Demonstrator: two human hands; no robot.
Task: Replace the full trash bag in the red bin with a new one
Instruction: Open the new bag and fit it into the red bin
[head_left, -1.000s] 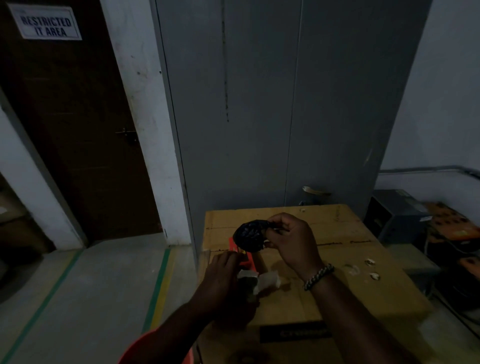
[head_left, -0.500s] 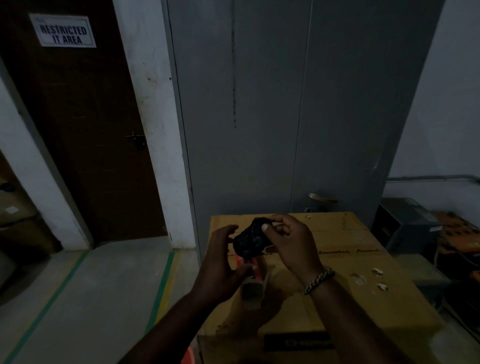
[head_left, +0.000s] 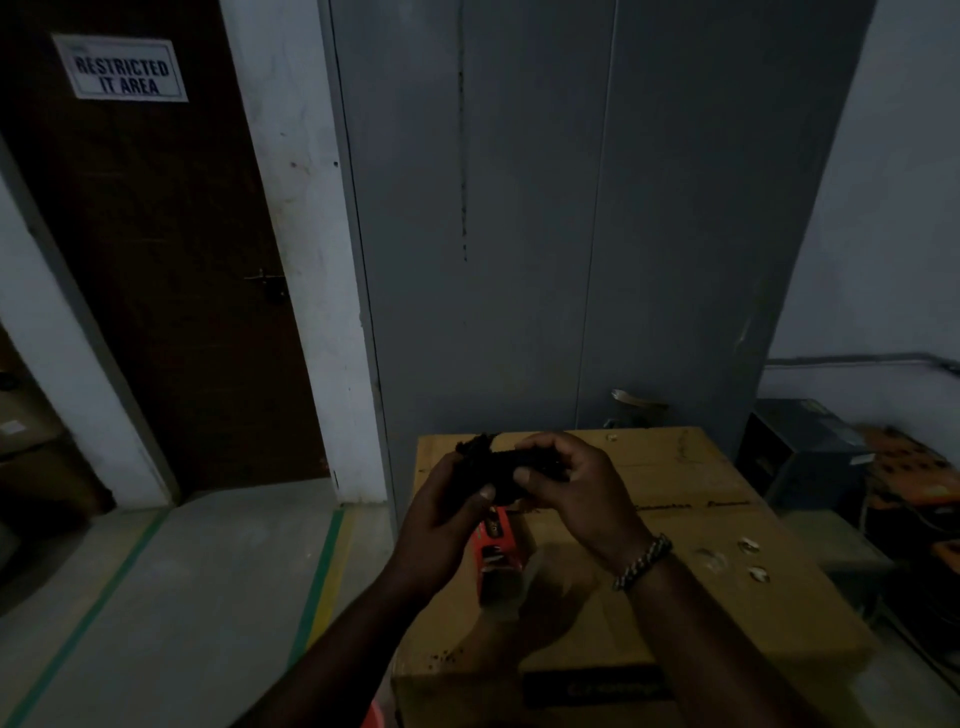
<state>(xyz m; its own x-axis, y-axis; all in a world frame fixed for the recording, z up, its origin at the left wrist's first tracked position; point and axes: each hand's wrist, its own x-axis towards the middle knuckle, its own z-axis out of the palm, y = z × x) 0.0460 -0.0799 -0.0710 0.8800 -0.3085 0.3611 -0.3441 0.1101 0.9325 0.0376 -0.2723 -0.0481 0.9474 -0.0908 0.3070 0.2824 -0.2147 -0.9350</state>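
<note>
A small rolled black trash bag (head_left: 497, 467) is held between both hands above a cardboard box (head_left: 670, 551). My left hand (head_left: 447, 512) grips its left end, where a crumpled tip sticks up. My right hand (head_left: 571, 488) pinches the right part with thumb and fingers; a beaded bracelet sits on that wrist. Under the hands an orange-red packet (head_left: 496, 545) lies on the box. A sliver of red (head_left: 371, 719), possibly the bin, shows at the bottom edge.
A grey metal cabinet (head_left: 571, 208) stands right behind the box. A brown door (head_left: 171, 291) with a "Restricted IT area" sign is at the left. Dark equipment and orange crates (head_left: 904, 483) crowd the right. Concrete floor with a green and yellow line (head_left: 322, 577) lies left.
My left hand rose from the packet on the box and took hold of the black bag's left end. The bag went from a ball to a stretched roll between both hands.
</note>
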